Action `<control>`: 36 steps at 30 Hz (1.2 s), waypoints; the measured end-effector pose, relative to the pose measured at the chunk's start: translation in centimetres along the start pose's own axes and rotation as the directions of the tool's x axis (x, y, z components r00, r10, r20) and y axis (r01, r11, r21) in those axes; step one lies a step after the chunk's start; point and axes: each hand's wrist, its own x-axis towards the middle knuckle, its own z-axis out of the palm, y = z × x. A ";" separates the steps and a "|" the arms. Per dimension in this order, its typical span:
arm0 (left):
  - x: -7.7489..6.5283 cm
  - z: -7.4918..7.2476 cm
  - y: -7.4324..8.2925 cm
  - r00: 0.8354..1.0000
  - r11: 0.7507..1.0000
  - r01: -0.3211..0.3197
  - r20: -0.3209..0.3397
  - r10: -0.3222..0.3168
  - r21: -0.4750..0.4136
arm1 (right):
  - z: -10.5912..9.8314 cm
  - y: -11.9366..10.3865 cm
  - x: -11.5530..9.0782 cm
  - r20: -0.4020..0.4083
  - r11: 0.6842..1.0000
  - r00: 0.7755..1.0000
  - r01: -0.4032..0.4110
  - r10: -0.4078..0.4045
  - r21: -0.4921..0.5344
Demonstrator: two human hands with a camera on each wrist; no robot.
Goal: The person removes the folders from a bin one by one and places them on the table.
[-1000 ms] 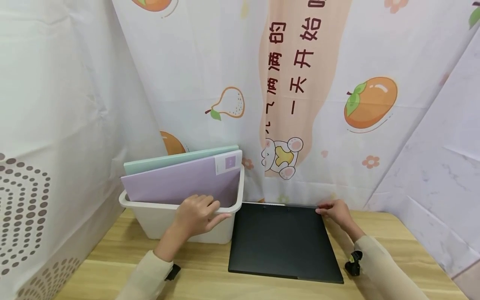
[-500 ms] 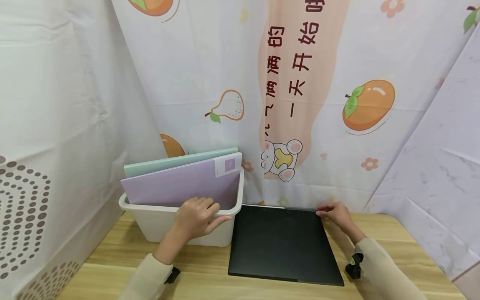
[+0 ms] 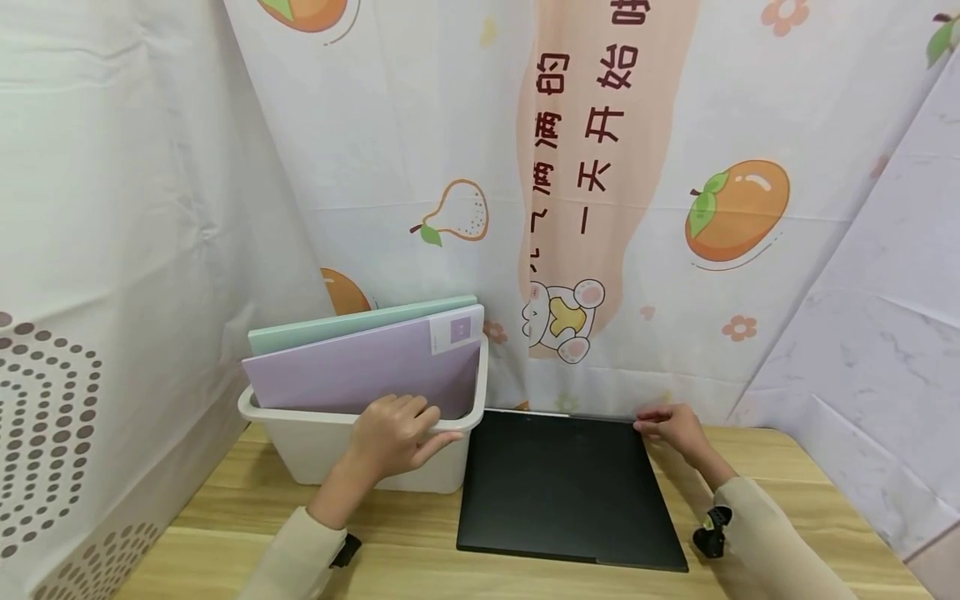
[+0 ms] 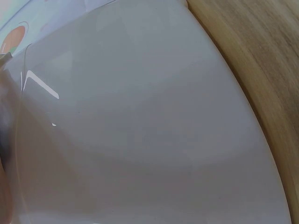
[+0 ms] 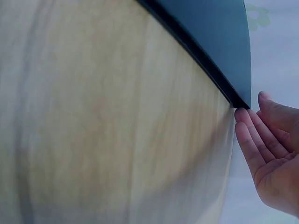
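A white plastic bin stands on the left of the table. My left hand grips its front rim, fingers curled over the edge and thumb stretched out to the right. The left wrist view is filled by the bin's wall. Inside the bin lean a purple folder and a mint-green one behind it. A black folder lies flat to the bin's right. Fairly straight fingertips of my right hand touch its far right corner; in the right wrist view, the thumb stands apart from the folder.
The wooden table ends at a printed curtain at the back, near the black folder's far edge. White cloth hangs at the left, and marbled cloth at the right.
The head view has tilted up slightly since a second ago. Both hands, the bin and the black folder otherwise stay in place.
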 end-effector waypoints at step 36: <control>0.0 -0.3 0.0 1.000 1.000 -0.008 0.010 0.008 -0.007 | 1.0 -12.1 1.6 0.083 0.962 0.980 0.159 -0.181 0.223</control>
